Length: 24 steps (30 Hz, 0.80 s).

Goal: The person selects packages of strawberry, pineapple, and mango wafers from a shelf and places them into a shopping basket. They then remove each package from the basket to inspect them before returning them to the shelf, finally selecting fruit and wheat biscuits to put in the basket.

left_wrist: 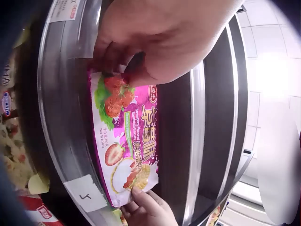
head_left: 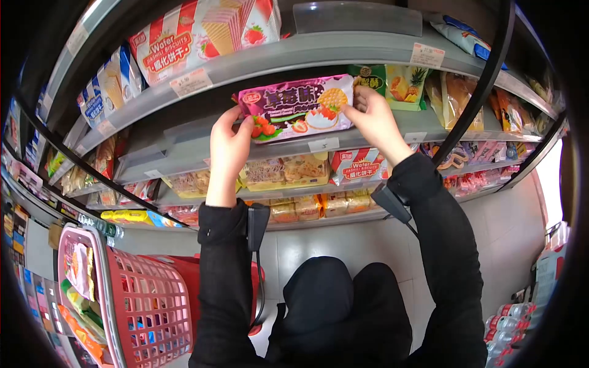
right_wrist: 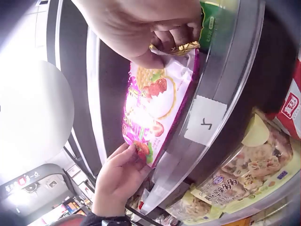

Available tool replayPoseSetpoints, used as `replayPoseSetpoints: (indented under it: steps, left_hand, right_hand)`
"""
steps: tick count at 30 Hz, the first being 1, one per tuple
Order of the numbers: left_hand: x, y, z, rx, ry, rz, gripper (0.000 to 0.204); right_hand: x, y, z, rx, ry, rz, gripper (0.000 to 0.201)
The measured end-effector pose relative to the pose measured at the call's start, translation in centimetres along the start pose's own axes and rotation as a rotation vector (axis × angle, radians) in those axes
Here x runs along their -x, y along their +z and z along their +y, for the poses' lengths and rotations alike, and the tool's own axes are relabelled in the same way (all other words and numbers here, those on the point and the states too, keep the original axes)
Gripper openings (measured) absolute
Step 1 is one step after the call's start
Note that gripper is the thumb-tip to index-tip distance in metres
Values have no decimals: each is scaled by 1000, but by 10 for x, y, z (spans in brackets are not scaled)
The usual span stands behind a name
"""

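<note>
A purple and white packet of strawberry sandwich biscuits point(head_left: 299, 109) is held by its two ends at the middle shelf, printed face toward the head camera. My left hand point(head_left: 230, 142) pinches the left end, thumb in front and fingers behind. At the other end, my right hand point(head_left: 378, 121) grips the packet, its thumb near the printed biscuit. The left wrist view shows the packet point(left_wrist: 126, 136) lengthwise between both hands. In the right wrist view a gold crimped edge point(right_wrist: 181, 47) shows under the right hand's fingers. Some fingertips are hidden behind the packet.
Above are wafer biscuit bags point(head_left: 205, 40); green pineapple packets point(head_left: 402, 88) stand right of the held packet. Lower shelves hold yellow biscuit bags point(head_left: 285, 172). A red basket point(head_left: 150, 300) with snack packets stands at lower left. A black bar point(head_left: 475, 92) crosses the shelf's right side.
</note>
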<state>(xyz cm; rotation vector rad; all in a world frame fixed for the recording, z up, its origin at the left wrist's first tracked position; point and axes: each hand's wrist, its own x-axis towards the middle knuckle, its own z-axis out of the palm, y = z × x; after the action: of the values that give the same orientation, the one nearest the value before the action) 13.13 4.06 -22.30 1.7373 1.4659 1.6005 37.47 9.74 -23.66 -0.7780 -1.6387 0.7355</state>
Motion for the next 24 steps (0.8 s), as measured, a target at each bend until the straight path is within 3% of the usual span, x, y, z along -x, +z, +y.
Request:
replayPoseSetpoints:
  steps: [2, 10, 12, 15, 16, 18, 20, 21, 24]
  left_hand:
    - [1, 3, -6, -52, 19, 12, 27]
    - [-12, -2, -22, -222, 106, -28, 20]
    - [-13, -7, -23, -254, 2, -58, 20]
    - [-2, 1, -18, -99, 25, 24, 25]
    - [8, 0, 3, -5, 0, -26, 25]
    - [7, 0, -2, -118, 38, 11, 24]
    - [-2, 1, -26, 34, -3, -93, 40]
    - [6, 1, -9, -53, -19, -27, 40]
    - [3, 4, -10, -253, 42, 98, 34]
  right_hand:
    - [-1, -3, 8, 33, 57, -43, 20]
    - [-1, -10, 3, 224, 10, -176, 29]
    - [4, -7, -9, 185, 51, -213, 31]
    - [5, -13, -1, 239, 77, -232, 36]
    - [4, -15, -2, 258, 113, -247, 38]
    - [2, -19, -4, 270, 187, -275, 45]
    - [3, -16, -8, 163, 176, -249, 52]
    - [3, -15, -13, 180, 171, -240, 51]
    - [1, -16, -17, 184, 164, -258, 52]
